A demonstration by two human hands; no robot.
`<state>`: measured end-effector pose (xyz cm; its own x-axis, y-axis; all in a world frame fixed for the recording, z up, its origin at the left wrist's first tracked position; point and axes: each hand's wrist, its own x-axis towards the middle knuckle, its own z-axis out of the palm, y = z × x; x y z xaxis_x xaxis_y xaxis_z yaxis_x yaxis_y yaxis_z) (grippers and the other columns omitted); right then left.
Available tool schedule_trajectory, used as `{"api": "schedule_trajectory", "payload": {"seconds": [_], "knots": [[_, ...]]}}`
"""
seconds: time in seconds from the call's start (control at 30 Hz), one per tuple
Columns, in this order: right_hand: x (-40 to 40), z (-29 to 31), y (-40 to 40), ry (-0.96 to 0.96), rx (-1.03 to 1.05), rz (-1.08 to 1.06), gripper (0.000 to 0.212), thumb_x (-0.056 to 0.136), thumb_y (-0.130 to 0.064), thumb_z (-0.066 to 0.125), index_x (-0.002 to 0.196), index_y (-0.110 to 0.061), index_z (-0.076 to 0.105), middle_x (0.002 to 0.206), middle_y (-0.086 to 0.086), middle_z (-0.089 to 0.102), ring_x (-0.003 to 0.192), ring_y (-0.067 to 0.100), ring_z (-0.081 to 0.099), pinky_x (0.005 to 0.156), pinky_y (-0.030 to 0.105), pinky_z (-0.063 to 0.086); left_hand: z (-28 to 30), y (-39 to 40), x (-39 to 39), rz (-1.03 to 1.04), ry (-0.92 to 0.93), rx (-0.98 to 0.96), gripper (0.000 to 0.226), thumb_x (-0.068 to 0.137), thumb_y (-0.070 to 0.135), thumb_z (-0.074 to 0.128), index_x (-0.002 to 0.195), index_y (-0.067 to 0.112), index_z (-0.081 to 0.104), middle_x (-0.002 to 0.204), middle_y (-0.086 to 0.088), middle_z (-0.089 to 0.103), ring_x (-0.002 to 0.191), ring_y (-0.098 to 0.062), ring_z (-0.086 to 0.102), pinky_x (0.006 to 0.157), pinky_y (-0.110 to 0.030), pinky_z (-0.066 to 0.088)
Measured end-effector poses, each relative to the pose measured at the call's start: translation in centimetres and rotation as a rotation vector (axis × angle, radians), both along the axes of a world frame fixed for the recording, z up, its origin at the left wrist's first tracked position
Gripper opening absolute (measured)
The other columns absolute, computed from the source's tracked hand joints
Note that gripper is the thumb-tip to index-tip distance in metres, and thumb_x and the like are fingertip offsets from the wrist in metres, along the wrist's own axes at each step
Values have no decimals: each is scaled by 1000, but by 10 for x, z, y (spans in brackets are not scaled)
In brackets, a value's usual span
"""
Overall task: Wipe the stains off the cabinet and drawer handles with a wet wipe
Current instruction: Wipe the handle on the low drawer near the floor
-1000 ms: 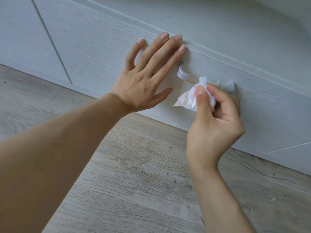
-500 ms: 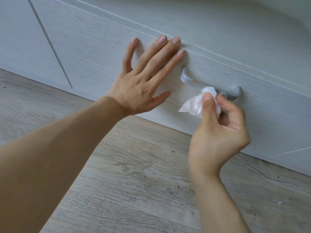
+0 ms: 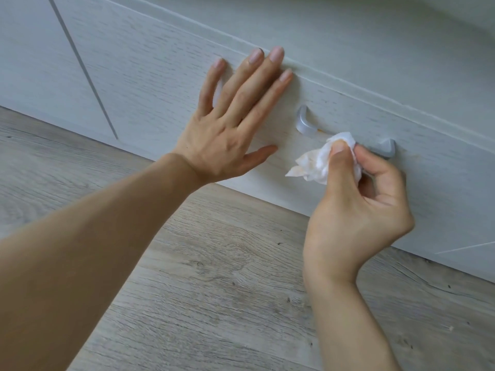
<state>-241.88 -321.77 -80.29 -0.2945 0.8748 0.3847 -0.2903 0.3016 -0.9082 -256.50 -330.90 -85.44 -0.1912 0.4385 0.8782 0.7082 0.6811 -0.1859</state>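
Observation:
A silver bar handle (image 3: 305,124) sits on the pale grey drawer front (image 3: 150,84). A small orange stain shows on the bar just right of its left post. My right hand (image 3: 359,210) pinches a crumpled white wet wipe (image 3: 316,162), faintly yellowed, against the middle of the bar. The wipe and fingers hide the bar's middle; the right post (image 3: 387,147) shows beyond them. My left hand (image 3: 233,121) lies flat with fingers spread on the drawer front, left of the handle.
A vertical seam (image 3: 83,68) divides the cabinet fronts at left. Grey wood-grain floor (image 3: 227,277) runs under both arms up to the cabinet's base. A diagonal panel line (image 3: 466,247) shows at lower right.
The wipe has slid along the bar, from its left part toward the middle, uncovering the left post and an orange spot. My left hand stays flat on the drawer front.

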Motion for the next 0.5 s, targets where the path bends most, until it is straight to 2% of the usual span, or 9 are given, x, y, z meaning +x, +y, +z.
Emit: {"api": "schedule_trajectory", "payload": {"seconds": [0.1,0.23,0.37,0.5], "knots": [[-3,0,-6,8,55,-17,15,78,-6,69,85,-18,65,80,7,61,81,20,65,74,22,50,-1,-3,-4,54,-4,29,89,86,65,51,147,10,16,148,-16,20,140,-27,15,114,-53,0],[-12,2,-17,-43,205,51,12,77,-2,70,88,-7,70,74,7,58,71,-3,55,70,9,42,-1,-2,-8,63,28,64,93,84,69,52,146,9,20,147,-12,25,139,-26,18,115,-47,-4],[-10,9,-10,-10,105,-18,11,78,-4,70,82,-14,67,73,1,55,65,5,56,66,14,43,-4,-6,-11,66,45,14,98,80,67,58,148,10,16,149,-10,20,143,-23,12,114,-47,-7],[-10,12,-10,-118,174,13,9,78,-3,70,75,-10,66,71,-8,50,63,6,54,65,17,44,-3,-6,-13,97,39,36,99,79,68,59,148,10,16,150,-10,21,146,-16,0,114,-48,-5]]}}
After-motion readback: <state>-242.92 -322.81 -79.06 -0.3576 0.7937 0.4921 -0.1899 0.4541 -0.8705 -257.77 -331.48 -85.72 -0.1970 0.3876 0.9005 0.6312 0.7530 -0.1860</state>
